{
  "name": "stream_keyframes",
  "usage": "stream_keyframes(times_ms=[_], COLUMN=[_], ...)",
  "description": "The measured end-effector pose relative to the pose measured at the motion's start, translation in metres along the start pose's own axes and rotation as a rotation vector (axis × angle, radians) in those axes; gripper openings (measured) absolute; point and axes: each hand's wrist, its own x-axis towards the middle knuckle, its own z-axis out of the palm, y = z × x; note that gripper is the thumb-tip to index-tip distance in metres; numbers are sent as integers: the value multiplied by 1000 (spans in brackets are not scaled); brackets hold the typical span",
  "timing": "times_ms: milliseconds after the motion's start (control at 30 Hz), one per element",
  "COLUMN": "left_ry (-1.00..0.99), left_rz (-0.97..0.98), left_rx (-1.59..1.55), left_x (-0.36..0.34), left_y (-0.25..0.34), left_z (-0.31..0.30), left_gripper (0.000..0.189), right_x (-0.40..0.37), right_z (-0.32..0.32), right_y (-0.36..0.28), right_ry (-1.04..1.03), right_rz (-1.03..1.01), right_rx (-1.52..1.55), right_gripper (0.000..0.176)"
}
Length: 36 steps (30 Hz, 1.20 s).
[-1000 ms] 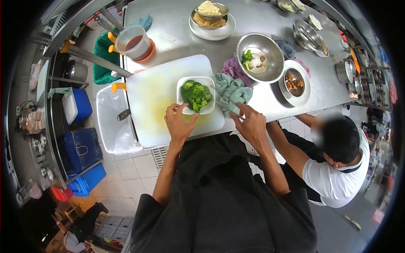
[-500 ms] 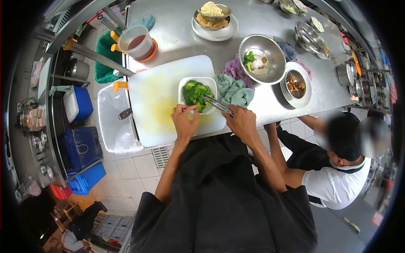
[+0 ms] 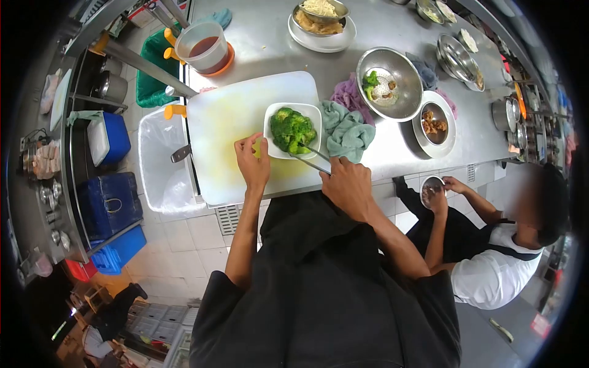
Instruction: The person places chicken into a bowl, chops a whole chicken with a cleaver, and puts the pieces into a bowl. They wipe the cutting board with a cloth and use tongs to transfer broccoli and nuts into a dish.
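Note:
Green broccoli (image 3: pixel 292 127) fills a white square bowl (image 3: pixel 270 150), which stands on the right part of the white cutting board (image 3: pixel 215 122). My right hand (image 3: pixel 350 189) is closed around metal tongs (image 3: pixel 316 161), whose tips reach the lower edge of the broccoli. Just left of the bowl, my left hand (image 3: pixel 253 164) is raised over the board, its fingers bent and apart, with nothing visible in them. Right of the board lies a crumpled green cloth (image 3: pixel 350 135). A perforated steel bowl (image 3: pixel 405 80) beyond it holds a few broccoli pieces.
At the right, a co-worker (image 3: pixel 497 270) holds a small bowl (image 3: pixel 431 190). A tub of dark red liquid (image 3: pixel 202 52) stands behind the board. A plate (image 3: pixel 454 135) bears a bowl of browned pieces. Left of the counter hangs a lined bin (image 3: pixel 161 159).
My left hand has drawn back from the bowl's edge to its left. The tongs have shifted down to the broccoli's lower edge. The co-worker's hands and small bowl have come into view.

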Motion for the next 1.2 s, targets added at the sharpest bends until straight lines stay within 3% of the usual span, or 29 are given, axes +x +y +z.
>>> stream_keyframes(times_ms=[200,267,333,400,500,867,1200], left_ry=[64,88,109,114,134,161,123], left_rz=[-82,-97,-121,-121,-121,-140,-104], left_rx=[-37,-37,-39,-27,-9,37,10], left_x=[-8,-12,-15,-15,-12,-21,-13], left_y=[-10,-17,-22,-24,-24,-31,-21], left_z=[-6,-12,-18,-23,-27,-32,-22], left_gripper=[21,21,21,21,21,23,24], right_x=[11,20,41,70,107,153,124], right_z=[-22,-30,-27,-13,-11,0,-24], right_y=[16,29,48,69,80,115,88], right_ry=[-35,-24,-73,117,26,-100,160], right_rz=[-193,-408,-460,-801,-877,-815,-766], right_rx=[-63,-6,-58,-94,-72,-20,-347], right_gripper=[23,19,23,29,36,39,38])
